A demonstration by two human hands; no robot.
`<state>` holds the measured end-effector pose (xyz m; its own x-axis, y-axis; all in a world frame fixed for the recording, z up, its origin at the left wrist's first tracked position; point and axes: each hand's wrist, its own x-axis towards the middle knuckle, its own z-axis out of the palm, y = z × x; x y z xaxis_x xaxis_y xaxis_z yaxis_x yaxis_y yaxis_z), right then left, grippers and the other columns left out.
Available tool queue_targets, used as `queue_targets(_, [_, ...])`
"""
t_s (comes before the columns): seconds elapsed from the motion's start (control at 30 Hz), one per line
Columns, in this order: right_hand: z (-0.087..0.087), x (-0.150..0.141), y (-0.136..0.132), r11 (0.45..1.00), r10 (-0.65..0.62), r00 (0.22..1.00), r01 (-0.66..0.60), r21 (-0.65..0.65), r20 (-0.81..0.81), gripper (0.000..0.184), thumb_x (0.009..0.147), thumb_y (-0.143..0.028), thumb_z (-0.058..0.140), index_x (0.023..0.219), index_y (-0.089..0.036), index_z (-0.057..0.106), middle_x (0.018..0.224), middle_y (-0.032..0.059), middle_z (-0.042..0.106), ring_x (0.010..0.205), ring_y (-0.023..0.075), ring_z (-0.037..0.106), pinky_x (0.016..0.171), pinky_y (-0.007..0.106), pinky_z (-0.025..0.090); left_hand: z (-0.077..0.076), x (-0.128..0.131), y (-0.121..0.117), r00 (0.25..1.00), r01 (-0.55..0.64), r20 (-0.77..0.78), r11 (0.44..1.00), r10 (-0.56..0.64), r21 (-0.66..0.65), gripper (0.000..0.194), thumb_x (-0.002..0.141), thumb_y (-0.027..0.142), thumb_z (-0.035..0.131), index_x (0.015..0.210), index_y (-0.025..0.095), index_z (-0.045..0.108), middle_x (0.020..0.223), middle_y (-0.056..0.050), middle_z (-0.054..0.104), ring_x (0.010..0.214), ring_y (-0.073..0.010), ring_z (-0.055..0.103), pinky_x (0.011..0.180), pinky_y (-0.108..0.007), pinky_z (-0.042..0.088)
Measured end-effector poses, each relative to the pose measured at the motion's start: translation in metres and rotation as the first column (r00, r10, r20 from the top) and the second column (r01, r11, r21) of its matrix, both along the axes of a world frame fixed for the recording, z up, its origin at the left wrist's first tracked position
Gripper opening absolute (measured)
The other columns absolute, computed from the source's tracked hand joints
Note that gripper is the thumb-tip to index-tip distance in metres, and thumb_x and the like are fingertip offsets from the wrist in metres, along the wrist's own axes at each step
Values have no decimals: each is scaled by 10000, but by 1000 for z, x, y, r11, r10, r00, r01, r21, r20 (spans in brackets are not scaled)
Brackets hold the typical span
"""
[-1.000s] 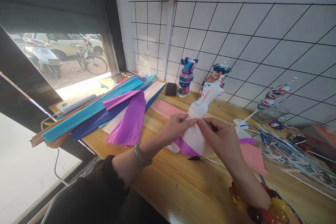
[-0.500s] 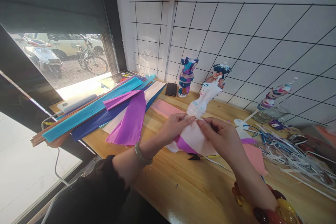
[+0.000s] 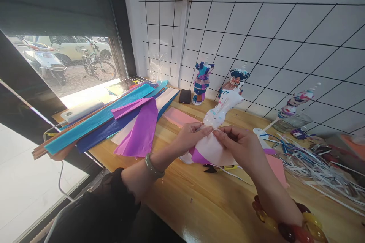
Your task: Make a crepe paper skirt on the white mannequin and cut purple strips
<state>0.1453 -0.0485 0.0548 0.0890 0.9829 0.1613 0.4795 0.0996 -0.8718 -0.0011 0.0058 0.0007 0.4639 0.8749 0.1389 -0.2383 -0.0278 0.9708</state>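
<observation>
A small white dress form (image 3: pixel 218 110), speckled with coloured marks, leans to the right in the middle of the table. Pale pink crepe paper (image 3: pixel 212 148) with a purple layer under its edge hangs from the form's lower part like a skirt. My left hand (image 3: pixel 192 136) pinches this paper at the form's waist from the left. From the right, my right hand (image 3: pixel 238 142) pinches the same paper close to the left fingertips. Part of the form's white base shows below the paper. Dark-tipped scissors (image 3: pixel 210 168) lie partly under the skirt, their handles hidden.
Crepe paper strips (image 3: pixel 99 119) in blue, purple and brown lie at the left. A phone (image 3: pixel 185 97) and dressed dress forms (image 3: pixel 201 83) stand along the wall. At the right are a tilted form (image 3: pixel 296 102), a glass jar (image 3: pixel 299 122) and tangled paper strips (image 3: pixel 322 171).
The white form's top has tipped slightly to the right. Both hands keep their pinch on the paper; the whole view has shifted a little.
</observation>
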Motion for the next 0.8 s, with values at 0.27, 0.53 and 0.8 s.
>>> queue_targets(0.27, [0, 0, 3, 998, -42, 999, 40, -46, -34, 344, 655, -503, 674, 720, -165, 682, 615, 15, 590, 532, 112, 444, 459, 235, 323, -1, 1, -1, 995, 67, 72, 997, -65, -32, 404, 745, 505, 598, 803, 106, 611, 687, -2, 546, 586, -77, 460, 527, -199, 324])
queue_targets(0.53, [2, 0, 3, 997, -51, 999, 50, -52, -8, 353, 651, -494, 679, 698, -144, 678, 586, 17, 569, 514, 101, 419, 435, 222, 308, 1, 0, -1, 994, 74, 78, 996, -71, -46, 410, 746, 510, 594, 786, 103, 610, 684, -4, 543, 590, -79, 459, 528, -199, 322])
queue_targets(0.8, [3, -1, 1, 997, -36, 999, 37, -64, 19, 358, 669, -516, 651, 647, -159, 635, 533, -14, 519, 482, 88, 395, 425, 217, 280, 1, 0, -2, 998, 59, 37, 998, -60, 5, 392, 750, 496, 594, 750, 104, 576, 666, 2, 500, 587, -74, 428, 520, -196, 295])
